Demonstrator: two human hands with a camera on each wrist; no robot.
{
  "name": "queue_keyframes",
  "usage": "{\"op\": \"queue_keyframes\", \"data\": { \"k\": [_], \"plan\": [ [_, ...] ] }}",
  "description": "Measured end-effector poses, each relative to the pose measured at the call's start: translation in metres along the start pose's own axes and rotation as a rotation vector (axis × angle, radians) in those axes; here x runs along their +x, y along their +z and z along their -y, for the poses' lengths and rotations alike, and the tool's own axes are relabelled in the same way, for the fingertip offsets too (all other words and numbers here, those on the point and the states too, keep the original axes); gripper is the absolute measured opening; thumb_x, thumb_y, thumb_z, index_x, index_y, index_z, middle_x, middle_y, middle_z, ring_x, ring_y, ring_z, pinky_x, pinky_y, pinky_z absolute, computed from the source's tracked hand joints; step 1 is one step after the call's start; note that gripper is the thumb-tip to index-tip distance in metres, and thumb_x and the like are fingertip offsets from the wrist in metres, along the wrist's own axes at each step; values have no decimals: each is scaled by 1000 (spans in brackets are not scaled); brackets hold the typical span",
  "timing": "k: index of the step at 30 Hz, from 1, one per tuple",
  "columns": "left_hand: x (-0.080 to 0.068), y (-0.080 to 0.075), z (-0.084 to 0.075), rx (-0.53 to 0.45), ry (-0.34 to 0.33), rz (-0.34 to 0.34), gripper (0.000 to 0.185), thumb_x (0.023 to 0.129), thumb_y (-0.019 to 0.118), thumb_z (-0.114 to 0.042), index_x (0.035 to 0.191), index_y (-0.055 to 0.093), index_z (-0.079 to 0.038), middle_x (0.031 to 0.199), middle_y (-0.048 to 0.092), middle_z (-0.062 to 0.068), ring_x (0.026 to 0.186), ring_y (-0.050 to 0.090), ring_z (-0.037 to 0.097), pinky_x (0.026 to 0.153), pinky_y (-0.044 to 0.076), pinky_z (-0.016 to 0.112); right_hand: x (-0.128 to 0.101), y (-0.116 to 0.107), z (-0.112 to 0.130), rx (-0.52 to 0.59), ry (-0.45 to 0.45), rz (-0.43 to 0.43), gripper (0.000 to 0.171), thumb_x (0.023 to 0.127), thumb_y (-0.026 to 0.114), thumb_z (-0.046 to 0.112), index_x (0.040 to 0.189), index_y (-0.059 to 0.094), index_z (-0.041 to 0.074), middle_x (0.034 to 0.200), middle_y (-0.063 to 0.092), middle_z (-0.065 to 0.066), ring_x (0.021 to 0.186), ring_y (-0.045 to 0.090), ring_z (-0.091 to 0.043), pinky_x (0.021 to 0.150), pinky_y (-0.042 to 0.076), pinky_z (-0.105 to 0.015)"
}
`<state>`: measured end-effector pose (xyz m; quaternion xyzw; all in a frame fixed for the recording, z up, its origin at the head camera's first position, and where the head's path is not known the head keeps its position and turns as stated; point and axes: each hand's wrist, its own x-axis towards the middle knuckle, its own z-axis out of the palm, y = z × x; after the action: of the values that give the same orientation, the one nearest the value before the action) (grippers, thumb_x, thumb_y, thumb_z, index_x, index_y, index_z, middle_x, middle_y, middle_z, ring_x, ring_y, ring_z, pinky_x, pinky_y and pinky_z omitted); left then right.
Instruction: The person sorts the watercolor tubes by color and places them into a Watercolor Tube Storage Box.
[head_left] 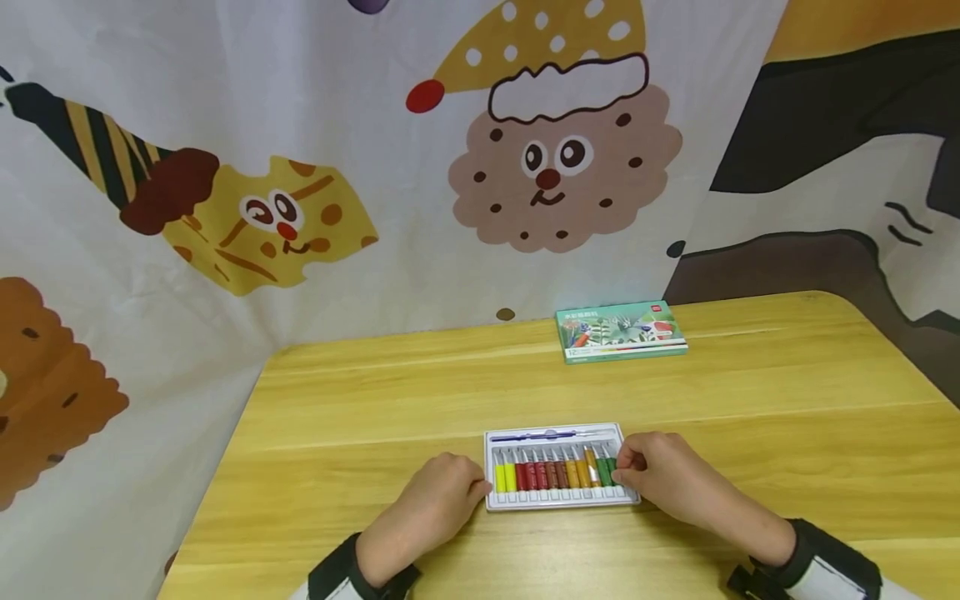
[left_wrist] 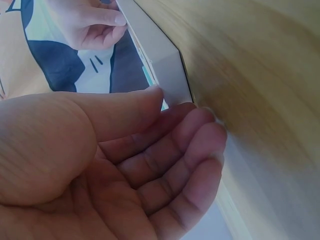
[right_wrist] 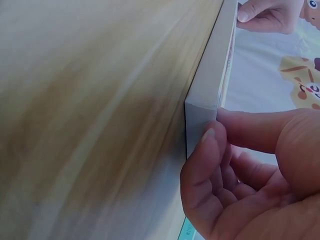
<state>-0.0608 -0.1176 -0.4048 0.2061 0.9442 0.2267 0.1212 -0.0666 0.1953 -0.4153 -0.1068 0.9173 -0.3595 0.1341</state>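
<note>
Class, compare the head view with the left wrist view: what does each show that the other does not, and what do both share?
Only the head view shows the paint tubes in their colours, the brush above them, and the green box farther back on the table. Only the left wrist view shows the left hand from the palm side, thumb and fingertips at the tray corner. Both show the white tray held between both hands, including the right hand.

Near centre: your left hand [head_left: 427,508] and right hand [head_left: 660,475] flank the white paint tray [head_left: 562,500], blocking its two short ends.
Far edge: green box [head_left: 621,331] sits well apart from the tray.
Between them: bare table [head_left: 375,400], open passage.
Behind: printed curtain [head_left: 300,167] closes the back.
</note>
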Motion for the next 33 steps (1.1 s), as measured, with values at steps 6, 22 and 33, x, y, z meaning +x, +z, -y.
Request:
{"op": "queue_keyframes", "data": {
  "k": [6, 22, 33],
  "plan": [
    [1, -1, -2, -8, -1, 5, 28, 99, 74, -17, 71, 68, -14, 70, 60, -9, 63, 50, 6, 61, 45, 26, -3, -5, 0, -14, -9, -9, 17, 94, 77, 8, 81, 67, 13, 66, 53, 4, 57, 45, -10, 51, 36, -23],
    [2, -2, -2, -10, -18, 16, 25, 99, 73, -16, 74, 71, -13, 69, 58, -9, 62, 49, 6, 61, 44, 26, 5, -17, -12, -107, 27, -32, 8, 95, 74, 7, 90, 79, 10, 84, 71, 4, 71, 53, -14, 63, 45, -31],
    [2, -4, -3, 19, -16, 38, 25, 99, 73, -16, 75, 71, -12, 68, 58, -8, 60, 48, 7, 59, 44, 26, 8, -15, -10, -128, 70, 8, 10, 97, 72, 9, 89, 77, 12, 79, 65, 3, 64, 48, -16, 59, 38, -30]
  ]
}}
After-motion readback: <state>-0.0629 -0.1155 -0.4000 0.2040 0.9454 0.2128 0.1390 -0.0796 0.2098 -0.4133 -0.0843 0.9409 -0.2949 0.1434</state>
